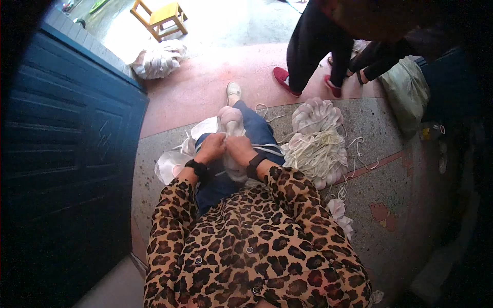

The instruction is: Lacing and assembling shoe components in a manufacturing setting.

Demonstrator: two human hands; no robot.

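Observation:
A long bundle of stacked, pale pink-white cup-shaped fabric pieces (230, 119) lies lengthwise on my lap. Both hands meet over its middle, fingers pinched. My left hand (212, 148) and my right hand (240, 149) appear to grip a thin white strip (270, 149), which trails over my right thigh; the part between my fingers is mostly hidden. White translucent plastic (169, 165) sits beside my left leg. To my right on the floor are a pile of cream-white strips (314, 153) and a fanned bundle of similar pale cups (317, 116).
A blue door (77, 133) stands on the left. Ahead are a white bundle (160, 59) and a small yellow wooden chair (163, 18). People in dark trousers and red shoes (287, 81) stand front right, near a large pale sack (405, 92). Loose cords (359, 146) trail over the floor.

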